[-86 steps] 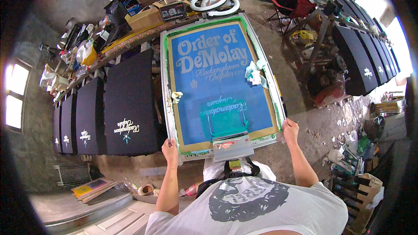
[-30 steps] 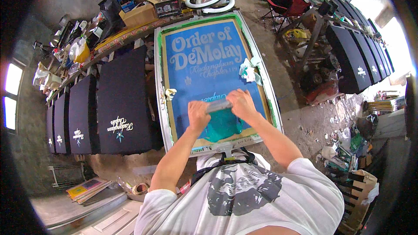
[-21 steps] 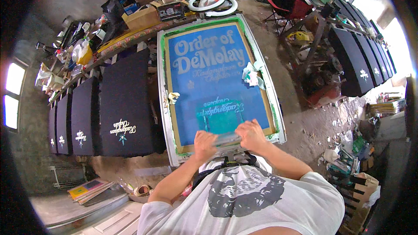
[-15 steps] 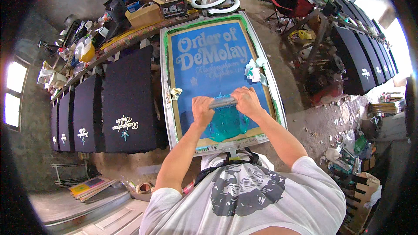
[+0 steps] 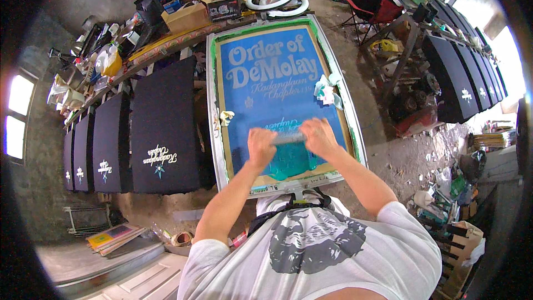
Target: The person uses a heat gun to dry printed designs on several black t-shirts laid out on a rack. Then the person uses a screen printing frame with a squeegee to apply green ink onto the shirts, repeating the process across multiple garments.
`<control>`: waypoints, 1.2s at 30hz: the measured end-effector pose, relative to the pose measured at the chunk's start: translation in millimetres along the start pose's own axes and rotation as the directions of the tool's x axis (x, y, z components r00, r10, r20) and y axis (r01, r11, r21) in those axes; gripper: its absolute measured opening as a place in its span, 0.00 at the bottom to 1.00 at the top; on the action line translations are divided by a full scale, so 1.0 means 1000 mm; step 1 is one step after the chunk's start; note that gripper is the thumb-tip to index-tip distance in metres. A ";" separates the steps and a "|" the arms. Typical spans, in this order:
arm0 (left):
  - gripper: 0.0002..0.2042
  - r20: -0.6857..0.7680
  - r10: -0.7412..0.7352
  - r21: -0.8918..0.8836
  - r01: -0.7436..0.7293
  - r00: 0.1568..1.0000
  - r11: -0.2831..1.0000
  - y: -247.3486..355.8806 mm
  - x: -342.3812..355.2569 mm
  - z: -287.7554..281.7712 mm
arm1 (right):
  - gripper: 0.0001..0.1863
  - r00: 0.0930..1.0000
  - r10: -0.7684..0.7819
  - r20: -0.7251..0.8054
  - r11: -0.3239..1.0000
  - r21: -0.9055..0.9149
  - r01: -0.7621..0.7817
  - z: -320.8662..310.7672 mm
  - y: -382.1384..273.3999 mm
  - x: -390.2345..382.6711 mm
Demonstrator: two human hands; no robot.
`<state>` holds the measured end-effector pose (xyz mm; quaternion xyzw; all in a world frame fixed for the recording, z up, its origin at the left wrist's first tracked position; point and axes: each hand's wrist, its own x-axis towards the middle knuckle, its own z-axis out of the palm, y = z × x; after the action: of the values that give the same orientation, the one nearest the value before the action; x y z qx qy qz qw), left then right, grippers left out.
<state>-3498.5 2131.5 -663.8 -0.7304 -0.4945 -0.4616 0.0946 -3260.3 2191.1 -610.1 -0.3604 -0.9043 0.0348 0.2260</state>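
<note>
My left hand (image 5: 261, 148) and my right hand (image 5: 320, 139) are both wrapped round the ends of a grey-handled squeegee (image 5: 288, 136). The squeegee lies crosswise on the lower half of a blue printing screen (image 5: 266, 108), set in a pale frame (image 5: 213, 133) with green along its inner edges. Wet teal ink (image 5: 292, 162) covers the mesh between the squeegee and my body. Beyond my hands the mesh carries large pale lettering and smaller script. The blade's lower edge is hidden behind the handle and my fingers.
Crumpled stained tissue (image 5: 326, 92) rests at the screen's right side, a small cream wad (image 5: 226, 118) at its left. Black printed cloth panels (image 5: 166, 116) stand left; similar panels (image 5: 463, 78) hang right. A cluttered shelf (image 5: 183, 32) runs behind. A red folding chair (image 5: 377, 11) stands far right.
Both hands have shifted slightly toward me with the squeegee, keeping their hold. The small script beyond them shows more clearly now.
</note>
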 end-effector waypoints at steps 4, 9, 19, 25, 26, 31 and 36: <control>0.19 0.018 0.001 0.026 -0.002 1.000 1.000 -0.010 0.012 0.005 | 0.16 0.999 0.052 -0.012 0.996 0.074 -0.051 0.008 0.006 0.020; 0.22 0.105 0.047 -0.083 -0.039 0.993 0.996 0.052 -0.060 -0.035 | 0.16 1.000 -0.001 -0.007 0.996 0.091 0.001 0.003 -0.034 -0.078; 0.23 0.216 -0.018 -0.100 0.041 0.976 0.994 0.081 -0.058 -0.060 | 0.15 0.999 0.015 0.029 0.997 0.076 -0.017 -0.027 -0.055 -0.092; 0.25 0.352 -0.013 -0.069 0.040 0.936 0.997 0.101 -0.096 -0.063 | 0.15 1.000 0.012 -0.021 0.998 0.056 -0.011 -0.012 -0.064 -0.131; 0.25 0.374 0.002 -0.074 0.028 0.927 0.997 0.104 -0.097 -0.065 | 0.16 0.997 -0.001 -0.075 0.998 0.062 0.006 -0.006 -0.062 -0.142; 0.25 0.304 -0.077 0.050 0.065 0.950 0.997 0.092 -0.129 -0.085 | 0.26 0.995 -0.021 0.098 0.989 0.146 0.007 -0.035 -0.066 -0.157; 0.20 -0.070 -0.462 0.417 0.446 0.884 0.792 0.061 -0.133 -0.118 | 0.31 0.970 0.234 -0.069 0.957 0.192 -0.217 -0.045 -0.014 -0.177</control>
<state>-3529.3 1946.8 -681.2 -0.5604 -0.7445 -0.3398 0.1275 -3136.6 2057.8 -634.2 -0.4402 -0.8390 0.1269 0.2936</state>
